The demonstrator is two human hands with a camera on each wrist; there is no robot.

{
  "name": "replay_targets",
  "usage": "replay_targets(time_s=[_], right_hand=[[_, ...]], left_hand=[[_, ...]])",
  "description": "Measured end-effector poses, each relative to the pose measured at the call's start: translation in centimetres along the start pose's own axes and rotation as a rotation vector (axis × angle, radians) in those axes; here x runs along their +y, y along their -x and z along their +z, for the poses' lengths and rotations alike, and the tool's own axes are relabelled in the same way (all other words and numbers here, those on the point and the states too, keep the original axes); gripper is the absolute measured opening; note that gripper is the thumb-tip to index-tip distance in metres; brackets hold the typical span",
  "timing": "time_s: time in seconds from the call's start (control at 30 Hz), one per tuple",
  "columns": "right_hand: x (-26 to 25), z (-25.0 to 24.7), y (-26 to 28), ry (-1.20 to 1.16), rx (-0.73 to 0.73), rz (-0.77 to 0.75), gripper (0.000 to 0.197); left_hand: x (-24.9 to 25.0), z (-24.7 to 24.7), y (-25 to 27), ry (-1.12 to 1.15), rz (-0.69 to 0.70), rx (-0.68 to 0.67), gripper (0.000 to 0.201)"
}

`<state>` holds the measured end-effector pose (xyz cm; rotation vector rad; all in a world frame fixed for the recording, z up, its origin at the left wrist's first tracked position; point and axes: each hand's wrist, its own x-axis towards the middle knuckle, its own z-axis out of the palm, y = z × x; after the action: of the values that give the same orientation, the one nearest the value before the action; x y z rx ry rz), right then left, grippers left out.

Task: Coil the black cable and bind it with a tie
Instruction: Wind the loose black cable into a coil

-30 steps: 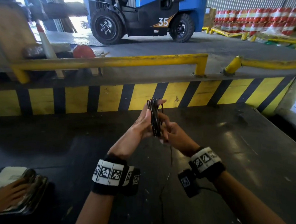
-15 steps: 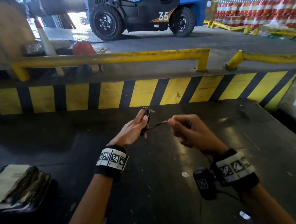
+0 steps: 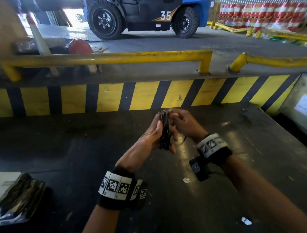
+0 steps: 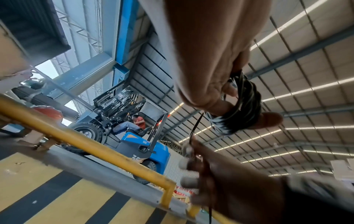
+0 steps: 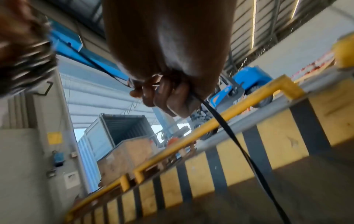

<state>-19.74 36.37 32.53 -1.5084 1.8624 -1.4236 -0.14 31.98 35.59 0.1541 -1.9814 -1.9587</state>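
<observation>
In the head view my left hand (image 3: 150, 136) grips a tight coil of black cable (image 3: 165, 131) upright above the dark worktop. The left wrist view shows the coil (image 4: 243, 106) looped round my left hand's fingers (image 4: 226, 91). My right hand (image 3: 183, 122) sits close against the coil's right side with its fingers curled. In the right wrist view that hand (image 5: 168, 97) pinches a thin black tie (image 5: 239, 144). One end runs up left toward the blurred coil (image 5: 25, 63) and the tail hangs down past the wrist. Whether the tie goes round the coil is hidden.
The dark worktop (image 3: 81, 173) carries a stack of flat packets (image 3: 16, 196) at the near left and small white scraps (image 3: 186, 180). A yellow and black striped kerb (image 3: 148, 95) and a yellow rail (image 3: 110, 58) bound the far side. Beyond stands a blue forklift (image 3: 143, 11).
Half a second ago my right hand was drawn out to the right with the tie stretched taut from the coil. It has come back against the coil. My left hand kept its grip.
</observation>
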Motion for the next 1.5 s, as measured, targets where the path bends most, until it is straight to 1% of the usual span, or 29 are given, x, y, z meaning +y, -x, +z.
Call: replay_targets(time_s=[0.03,0.07,0.13,0.2,0.3,0.37,0.43,0.53,0.57,0.6,0.67,0.73,0.8,0.87,0.93,1.0,1.03,1.07,1.1,1.13,1.2,1.27,1.37,1.5], right_hand=[[0.7,1.5,1.1,-0.043,-0.026,0.008,0.026],[1.1,3.2,2.4,-0.085,-0.054,0.022,0.029],[1.4,6.1,5.3,-0.104,-0.087,0.017,0.033],[1.3,7.8,7.5,-0.068,-0.130,0.004,0.040],[0.9,7.9,9.1,0.014,-0.193,-0.066,0.039],[0.0,7.0,9.3,0.084,-0.191,-0.133,0.038],[-1.0,5.6,9.0,0.124,-0.184,-0.170,0.037],[-2.6,2.3,7.8,0.183,-0.142,-0.214,0.035],[-3.1,1.2,7.2,0.204,-0.111,-0.223,0.034],[-3.4,0.1,6.6,0.225,-0.082,-0.227,0.033],[-3.6,-1.5,5.3,0.259,-0.052,-0.229,0.032],[-3.1,-2.4,4.0,0.259,-0.047,-0.215,0.031],[-2.1,-2.9,3.0,0.206,-0.043,-0.177,0.031],[-0.7,-2.8,2.4,0.133,-0.030,-0.140,0.034],[0.9,-1.9,2.5,0.061,-0.026,-0.087,0.039],[2.4,0.0,3.4,-0.012,-0.028,-0.037,0.049],[3.0,1.1,4.0,-0.027,-0.029,-0.012,0.052],[3.5,2.1,4.7,-0.036,-0.035,0.008,0.052],[3.7,3.0,5.5,-0.046,-0.040,0.028,0.047],[3.6,3.9,6.3,-0.057,-0.045,0.041,0.041],[2.9,5.3,7.8,-0.030,-0.060,0.024,0.036],[2.3,6.4,8.9,0.035,-0.086,-0.013,0.033],[2.1,6.9,9.5,0.186,-0.103,-0.062,0.028],[1.4,5.9,10.5,0.482,-0.190,-0.037,0.020]], left_hand=[[0.4,-0.3,-0.4,0.040,0.014,0.064,0.051],[0.6,-0.8,-0.8,0.087,0.059,0.118,0.051],[0.9,-2.3,-1.2,0.132,0.165,0.164,0.045],[0.7,-4.3,-1.9,0.070,0.186,0.213,0.042],[-0.6,-6.6,-3.3,-0.130,0.110,0.307,0.040],[-2.2,-7.5,-3.5,-0.274,0.028,0.300,0.040],[-4.3,-7.8,-3.3,-0.456,-0.085,0.269,0.037],[-6.2,-6.2,-2.3,-0.603,-0.221,0.142,0.036],[-6.7,-5.5,-2.0,-0.592,-0.252,0.093,0.036],[-7.1,-4.8,-1.6,-0.529,-0.262,0.044,0.037],[-7.6,-3.7,-0.8,-0.340,-0.238,-0.047,0.042],[-7.6,-2.6,-0.1,-0.226,-0.197,-0.103,0.043],[-7.2,-1.6,0.3,-0.148,-0.162,-0.115,0.042],[-6.6,-0.8,0.7,-0.028,-0.131,-0.108,0.046],[-6.0,-0.5,1.0,0.104,-0.095,-0.105,0.052],[-5.1,-0.6,1.2,0.238,-0.060,-0.106,0.052],[-4.7,-0.9,1.2,0.303,-0.039,-0.090,0.052],[-4.1,-1.2,1.2,0.354,-0.011,-0.057,0.052],[-3.8,-1.7,0.8,0.375,0.017,-0.008,0.052],[-3.6,-2.2,0.5,0.379,0.042,0.039,0.052],[-3.3,-3.0,-0.5,0.359,0.071,0.137,0.052],[-3.6,-3.3,-1.3,0.338,0.064,0.243,0.052],[-4.7,-3.3,-2.1,0.178,0.047,0.358,0.050],[-7.2,-3.2,-2.8,-0.108,-0.002,0.430,0.038]])
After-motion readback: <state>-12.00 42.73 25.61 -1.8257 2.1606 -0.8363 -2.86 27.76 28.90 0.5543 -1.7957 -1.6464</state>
